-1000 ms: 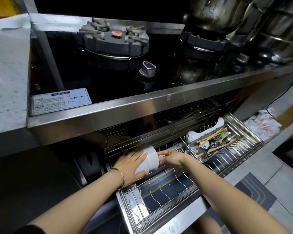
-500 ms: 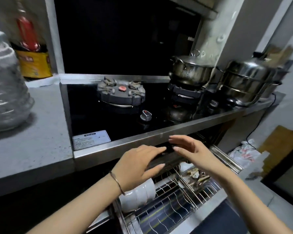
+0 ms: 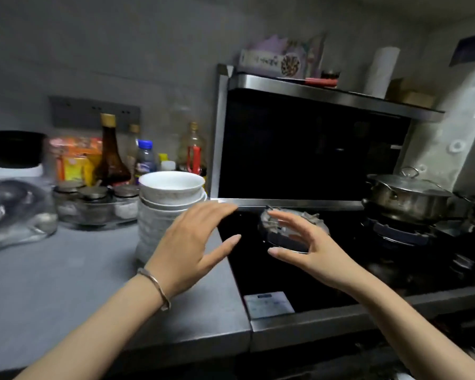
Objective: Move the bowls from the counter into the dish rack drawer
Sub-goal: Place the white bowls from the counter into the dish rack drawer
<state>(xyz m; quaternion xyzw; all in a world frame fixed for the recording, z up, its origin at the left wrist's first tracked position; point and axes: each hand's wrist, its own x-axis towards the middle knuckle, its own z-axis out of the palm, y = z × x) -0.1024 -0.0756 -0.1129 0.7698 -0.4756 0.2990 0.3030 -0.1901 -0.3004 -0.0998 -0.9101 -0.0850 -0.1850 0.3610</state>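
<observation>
- A stack of white bowls [image 3: 168, 215] stands on the grey surface [image 3: 39, 292], at its right end, just beside the black cooktop [image 3: 327, 275]; the top bowl sits upright with its open side up
- The left hand [image 3: 188, 250], with a thin metal bracelet [image 3: 157, 288] on its wrist, hovers palm down in front of the right side of the stack; its fingers [image 3: 214, 211] are straight and spread and hold nothing, and whether they touch the bowls cannot be told
- The right hand [image 3: 307, 242] is raised over the cooktop, in front of a gas burner [image 3: 313, 219] and apart from the bowls; its fingers [image 3: 285, 221] are gently curved and spread, thumb below, holding nothing
- Behind and left of the stack stand sauce bottles [image 3: 110, 154] and small lidded jars [image 3: 95, 200]
- A lidded steel pot [image 3: 406, 196] sits on the far right burner
</observation>
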